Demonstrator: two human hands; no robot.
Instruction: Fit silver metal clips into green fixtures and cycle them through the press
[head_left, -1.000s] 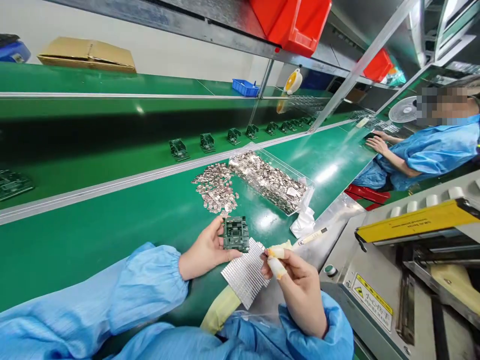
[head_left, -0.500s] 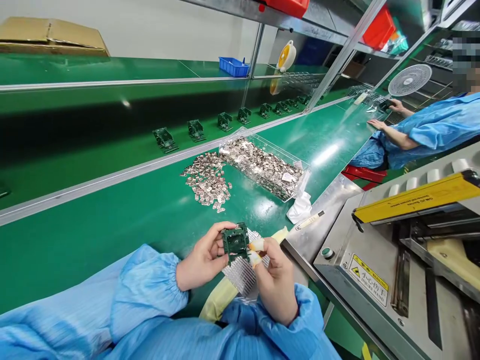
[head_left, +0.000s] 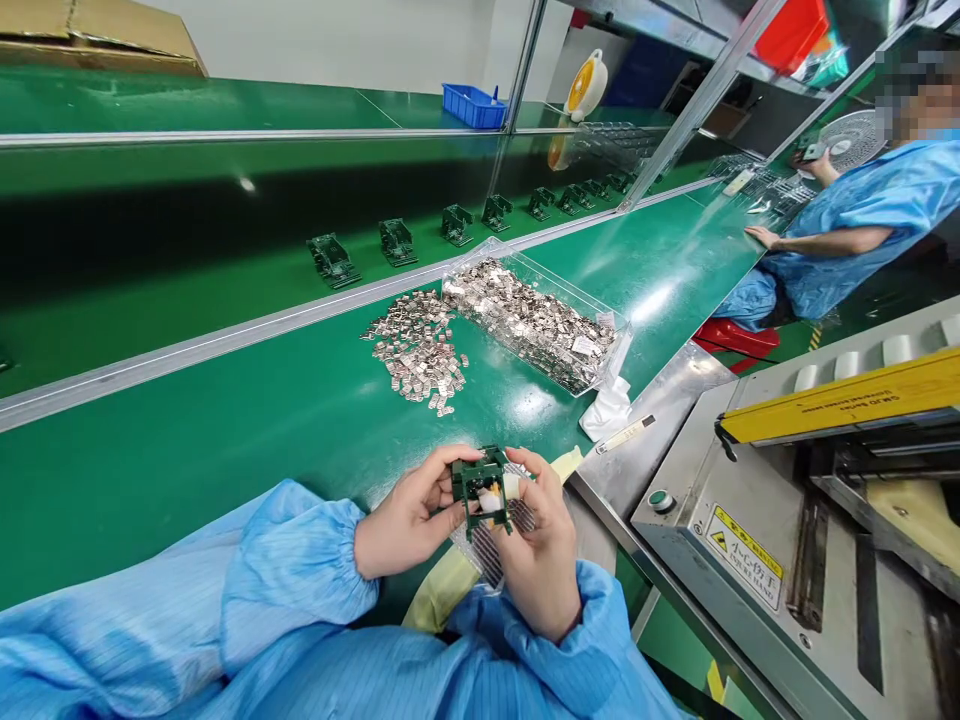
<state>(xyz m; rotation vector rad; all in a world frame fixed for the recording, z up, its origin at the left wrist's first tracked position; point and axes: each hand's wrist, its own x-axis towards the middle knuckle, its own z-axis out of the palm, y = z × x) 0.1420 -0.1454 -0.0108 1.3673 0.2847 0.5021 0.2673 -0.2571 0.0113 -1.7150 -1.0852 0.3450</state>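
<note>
Between both hands, above my lap, is a small dark green plastic frame (head_left: 471, 476) with an open middle. My left hand (head_left: 412, 515) pinches its left side between thumb and fingers. On the other side, my right hand (head_left: 544, 550) is closed on the frame, with white covers on some fingertips. A white-covered tip shows through the frame's opening; whether a small part is pinched there I cannot make out. Beneath the hands lies a silver checkered pad with yellow edging (head_left: 444, 592). Ahead is a loose pile of small metal pieces (head_left: 420, 350).
A clear tray (head_left: 616, 362) full of metal pieces stands beyond the pile. Several green frames (head_left: 396, 242) line the belt behind. A white cloth (head_left: 607, 408) and a cutter knife (head_left: 626, 434) lie near the machine (head_left: 697, 510) at right. A co-worker (head_left: 862, 220) sits farther right.
The green frame has been turned, so its opening faces me differently. My right fingers have shifted from its edge to around and inside it. The co-worker has raised one hand.
</note>
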